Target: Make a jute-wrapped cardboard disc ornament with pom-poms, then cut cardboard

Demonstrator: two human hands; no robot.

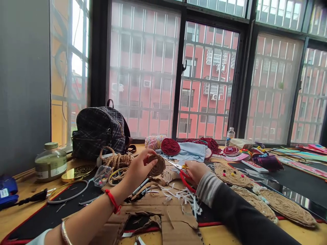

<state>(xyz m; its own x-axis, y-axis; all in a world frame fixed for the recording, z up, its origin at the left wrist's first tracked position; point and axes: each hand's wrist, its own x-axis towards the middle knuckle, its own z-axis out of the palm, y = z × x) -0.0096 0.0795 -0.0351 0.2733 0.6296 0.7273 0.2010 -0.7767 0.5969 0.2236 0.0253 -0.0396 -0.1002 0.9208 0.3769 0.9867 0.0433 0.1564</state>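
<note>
Rope coil (157, 166) above table (15, 216), windows (145, 71) beyond

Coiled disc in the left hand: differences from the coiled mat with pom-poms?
The coiled disc is held up in the left hand; the coiled mat lies flat. The disc looks smaller and darker than the mat. The mat bears small pom-poms; none show on the disc. Both are cord spirals.

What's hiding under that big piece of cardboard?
The cardboard has a torn hole, and through it you can see part of a black mat with a red edge. The rest underneath is covered, so I can't tell what else is there.
</note>
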